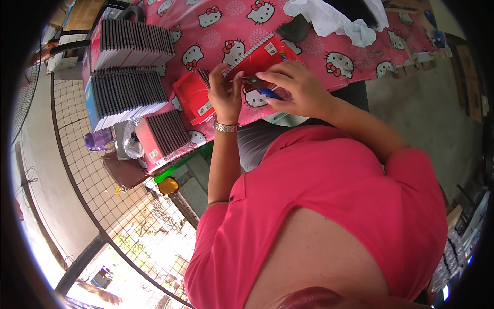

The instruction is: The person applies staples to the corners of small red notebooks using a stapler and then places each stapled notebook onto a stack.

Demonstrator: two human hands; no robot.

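Observation:
My right hand (303, 88) is closed around pliers with blue handles (269, 93), their metal jaws pointing toward my left hand (225, 95). The left hand's fingers are pinched close to the jaws; what they hold, if anything, is too small to make out. A red spiral notebook (192, 101) lies under and beside my left hand, partly covered by it. Just beyond both hands rests another red notebook (270, 51), with a pale coil along its upper left edge. Both lie on a table with a pink cat-print cover (206, 44).
Stacks of spiral notebooks (128, 92) with black coils line the table's left side, a smaller stack (162, 135) nearer me. White crumpled paper (334, 23) and a dark grey piece (294, 29) lie at the far side. A wire mesh fence (77, 129) stands left.

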